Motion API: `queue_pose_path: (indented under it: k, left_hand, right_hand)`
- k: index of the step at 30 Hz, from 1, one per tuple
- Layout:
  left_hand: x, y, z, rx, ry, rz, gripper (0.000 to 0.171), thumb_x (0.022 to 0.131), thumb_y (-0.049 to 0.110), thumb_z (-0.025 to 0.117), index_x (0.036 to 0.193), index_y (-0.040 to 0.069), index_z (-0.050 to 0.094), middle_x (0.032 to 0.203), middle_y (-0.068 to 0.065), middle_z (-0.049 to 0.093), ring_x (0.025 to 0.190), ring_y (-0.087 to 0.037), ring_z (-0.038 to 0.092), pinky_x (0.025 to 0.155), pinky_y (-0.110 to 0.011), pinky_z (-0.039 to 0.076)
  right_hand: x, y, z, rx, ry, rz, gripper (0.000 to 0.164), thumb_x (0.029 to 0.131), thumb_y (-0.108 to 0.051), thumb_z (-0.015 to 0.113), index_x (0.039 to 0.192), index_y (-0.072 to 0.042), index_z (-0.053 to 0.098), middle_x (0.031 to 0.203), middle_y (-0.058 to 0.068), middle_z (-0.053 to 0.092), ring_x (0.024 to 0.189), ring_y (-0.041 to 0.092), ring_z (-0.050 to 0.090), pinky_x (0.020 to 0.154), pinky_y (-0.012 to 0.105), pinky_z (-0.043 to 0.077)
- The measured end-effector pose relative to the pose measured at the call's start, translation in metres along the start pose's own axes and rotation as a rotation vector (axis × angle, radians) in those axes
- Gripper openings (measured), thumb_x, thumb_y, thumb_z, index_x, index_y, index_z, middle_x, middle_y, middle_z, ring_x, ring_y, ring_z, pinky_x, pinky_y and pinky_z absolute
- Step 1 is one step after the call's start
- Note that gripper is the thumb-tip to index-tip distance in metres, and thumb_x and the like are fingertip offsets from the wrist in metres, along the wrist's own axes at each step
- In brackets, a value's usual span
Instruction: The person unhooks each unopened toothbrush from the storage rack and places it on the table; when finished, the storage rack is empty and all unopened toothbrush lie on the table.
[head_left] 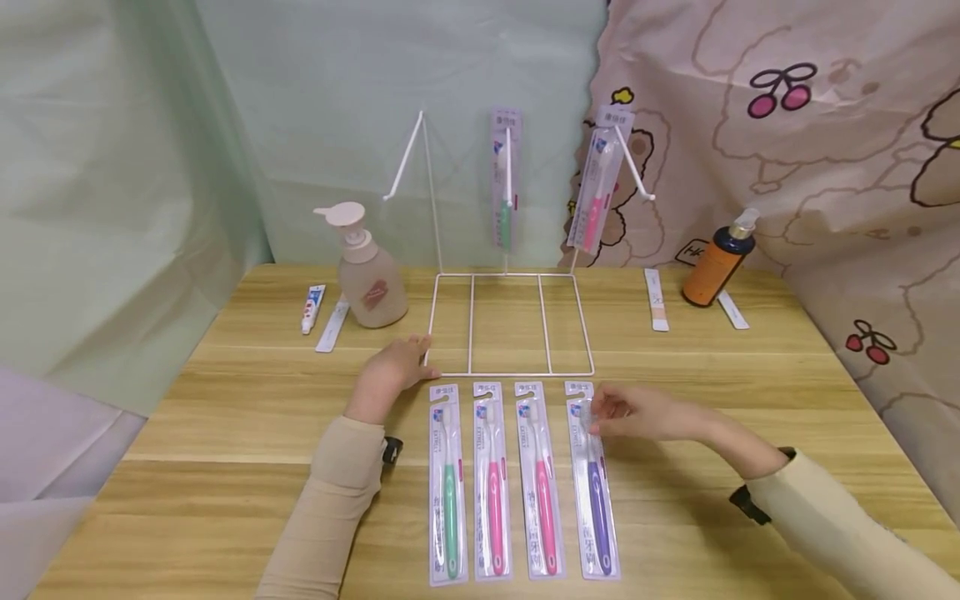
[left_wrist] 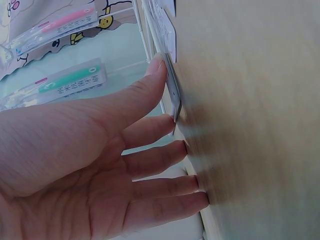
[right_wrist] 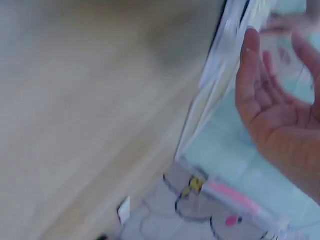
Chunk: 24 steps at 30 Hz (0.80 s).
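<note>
Near the front left corner of a white wire rack, my left hand rests with spread fingers. In the left wrist view its fingertips touch the tabletop and the thumb lies near the rack's base. My right hand is at the upper right edge of a packaged purple toothbrush, thumb and fingers apart; whether they touch it is unclear. Left of that pack lie a packaged green toothbrush and two packaged pink toothbrushes, one beside the other.
A packaged green toothbrush and a packaged pink one hang on rack hooks; the left hook is bare. A pump bottle, toothpaste tube, orange spray bottle and thin white packets stand or lie behind.
</note>
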<state>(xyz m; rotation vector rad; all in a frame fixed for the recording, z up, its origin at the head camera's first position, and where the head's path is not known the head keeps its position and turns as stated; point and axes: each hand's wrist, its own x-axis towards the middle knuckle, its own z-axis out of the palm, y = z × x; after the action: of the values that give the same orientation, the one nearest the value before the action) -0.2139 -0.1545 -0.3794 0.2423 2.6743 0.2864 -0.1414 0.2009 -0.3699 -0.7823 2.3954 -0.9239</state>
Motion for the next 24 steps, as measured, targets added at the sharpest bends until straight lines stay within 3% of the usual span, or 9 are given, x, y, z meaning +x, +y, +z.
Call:
queue_pose_path:
  k: [4,8,13,17,24]
  left_hand:
    - [0.0,0.0,-0.001,-0.002,0.002,-0.002,0.071,0.093,0.033,0.055,0.148,0.006,0.02,0.152,-0.022,0.017,0.137,-0.043,0.02,0.111,-0.054,0.023]
    - [0.0,0.0,0.0,-0.002,0.004,-0.004,0.07,0.093,0.033,0.055,0.148,0.005,0.021,0.151,-0.022,0.018,0.137,-0.044,0.02,0.111,-0.054,0.024]
    - [0.0,-0.001,0.0,-0.002,0.009,0.0,0.07,0.093,0.033,0.055,0.148,0.005,0.022,0.151,-0.022,0.018,0.136,-0.044,0.021,0.11,-0.054,0.024]
    - [-0.001,-0.002,-0.001,-0.001,0.002,-0.004,0.071,0.093,0.034,0.055,0.148,0.005,0.021,0.152,-0.022,0.017,0.137,-0.043,0.02,0.11,-0.054,0.024]
    - [0.0,0.0,0.0,0.04,0.001,0.01,0.071,0.093,0.035,0.054,0.148,0.004,0.021,0.15,-0.023,0.02,0.136,-0.044,0.022,0.11,-0.053,0.025]
  right_hand:
    - [0.02,0.012,-0.019,0.026,0.057,-0.095,0.026,0.086,-0.018,0.068,0.104,0.0,0.061,0.095,0.005,0.066,0.087,0.016,0.063,0.08,0.027,0.054]
    - [0.045,0.023,-0.033,0.112,0.195,-0.077,0.021,0.085,-0.008,0.067,0.104,0.001,0.063,0.099,0.013,0.067,0.092,0.023,0.065,0.082,0.024,0.053]
    - [0.083,0.03,-0.048,0.281,0.371,-0.014,0.029,0.086,-0.01,0.067,0.11,0.005,0.061,0.106,0.019,0.065,0.092,0.014,0.065,0.082,0.021,0.053]
    - [0.112,0.024,-0.058,0.395,0.467,0.024,0.037,0.087,-0.014,0.066,0.118,0.005,0.056,0.115,0.019,0.062,0.095,0.01,0.062,0.089,0.024,0.05]
    - [0.16,0.005,-0.072,0.464,0.682,0.004,0.038,0.088,-0.017,0.065,0.121,0.002,0.057,0.119,0.015,0.063,0.105,0.021,0.06,0.093,0.032,0.049]
